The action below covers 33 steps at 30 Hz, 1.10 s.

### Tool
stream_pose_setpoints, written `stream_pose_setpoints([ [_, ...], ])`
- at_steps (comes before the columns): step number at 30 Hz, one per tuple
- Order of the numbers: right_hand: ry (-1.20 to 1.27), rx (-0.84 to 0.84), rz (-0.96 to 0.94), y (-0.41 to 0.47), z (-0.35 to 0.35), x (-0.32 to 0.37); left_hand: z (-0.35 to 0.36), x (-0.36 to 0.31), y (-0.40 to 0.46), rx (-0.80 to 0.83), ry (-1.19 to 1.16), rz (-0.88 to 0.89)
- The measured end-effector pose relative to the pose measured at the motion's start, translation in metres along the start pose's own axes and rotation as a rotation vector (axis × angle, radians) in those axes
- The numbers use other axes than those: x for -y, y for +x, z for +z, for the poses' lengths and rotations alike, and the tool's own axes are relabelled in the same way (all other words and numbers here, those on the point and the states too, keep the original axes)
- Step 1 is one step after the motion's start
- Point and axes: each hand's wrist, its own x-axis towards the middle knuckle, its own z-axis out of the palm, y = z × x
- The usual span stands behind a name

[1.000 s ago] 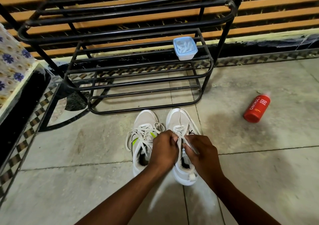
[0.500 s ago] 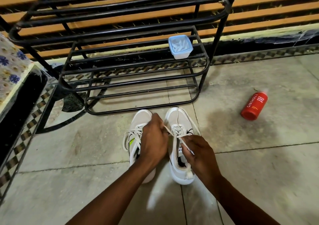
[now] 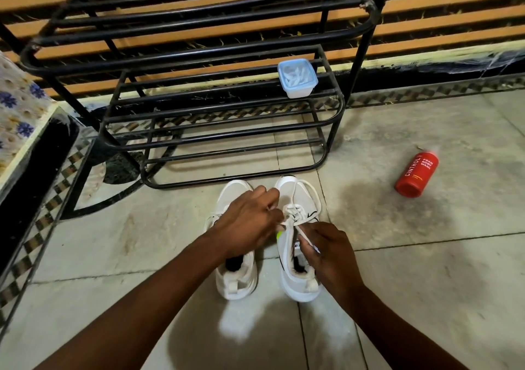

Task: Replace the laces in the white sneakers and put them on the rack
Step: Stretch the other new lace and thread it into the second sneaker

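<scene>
1. Both hands pinch the lace (image 3: 295, 216) of the right sneaker (image 3: 298, 239): left hand (image 3: 250, 222) near the eyelets, right hand (image 3: 326, 252) by the tongue.
2. Better to pull evenly, I think, so tension stays equal.
3. Both sneakers stand on the floor, just before the rack (image 3: 199, 57).

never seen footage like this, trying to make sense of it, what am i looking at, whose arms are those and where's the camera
The camera sits on a person's head, looking down at their own two bare arms. There is no machine. On the tiled floor stand two white sneakers, the left sneaker and the right sneaker, in front of a black metal rack. The left hand and the right hand each pinch part of the white lace on the right sneaker. A small lidded tub sits on the rack's lower shelf. A red bottle lies on the floor to the right.
</scene>
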Motion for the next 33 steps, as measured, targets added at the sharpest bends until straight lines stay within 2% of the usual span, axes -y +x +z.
stream_pose_setpoints([
  [3, -0.037, 0.005, -0.005, -0.001, 0.000, -0.001, -0.004, 0.003, 0.005, -0.001, -0.035, -0.184],
  [6, -0.053, -0.002, -0.017, -0.002, 0.001, -0.002, -0.004, 0.000, 0.007, 0.025, -0.076, -0.185],
  [9, -0.043, -0.010, -0.013, -0.001, 0.000, -0.001, -0.003, -0.005, 0.010, 0.050, 0.027, -0.143],
  [12, -0.032, -0.016, 0.007, -0.002, 0.000, -0.001, 0.000, -0.006, 0.010, -0.067, -0.046, -0.308],
  [14, -0.030, -0.031, 0.006, -0.002, 0.000, -0.002, -0.009, -0.009, 0.009, -0.285, -0.406, -0.463],
  [17, -0.025, -0.035, 0.010, -0.002, 0.000, -0.001, -0.029, -0.017, 0.021, -0.803, -1.247, -0.864],
  [18, -0.028, -0.034, 0.007, -0.002, 0.001, 0.000, -0.035, -0.018, 0.024, -0.891, -1.486, -0.951],
  [19, -0.033, -0.037, 0.004, -0.002, 0.002, 0.000, -0.037, -0.017, 0.026, -0.896, -1.602, -0.967],
  [20, -0.040, -0.042, -0.001, -0.002, 0.002, 0.000, -0.036, -0.014, 0.025, -0.835, -1.523, -0.911],
  [21, -0.046, -0.049, -0.004, -0.002, 0.003, 0.000, -0.031, -0.010, 0.021, -0.741, -1.274, -0.786],
  [22, -0.050, -0.050, -0.001, -0.003, 0.003, -0.001, -0.022, -0.005, 0.014, -0.610, -0.925, -0.591],
  [24, -0.053, -0.035, 0.014, -0.004, 0.004, -0.003, -0.003, 0.003, 0.000, -0.295, -0.332, -0.270],
  [25, -0.056, -0.020, 0.023, -0.005, 0.005, -0.004, 0.005, 0.004, -0.006, -0.171, -0.123, -0.174],
  [26, -0.057, -0.008, 0.033, -0.005, 0.005, -0.005, 0.011, 0.000, -0.009, -0.076, -0.017, -0.114],
  [28, -0.050, 0.010, 0.042, -0.006, 0.006, -0.006, 0.013, -0.009, -0.011, -0.072, -0.029, -0.133],
  [30, -0.038, 0.018, 0.046, -0.006, 0.006, -0.006, 0.010, -0.013, -0.010, -0.225, -0.175, -0.257],
  [32, -0.037, 0.009, 0.050, -0.006, 0.005, -0.005, 0.002, -0.015, -0.005, -0.358, -0.531, -0.443],
  [33, -0.045, 0.001, 0.051, -0.006, 0.004, -0.004, -0.002, -0.018, -0.002, -0.405, -0.804, -0.519],
])
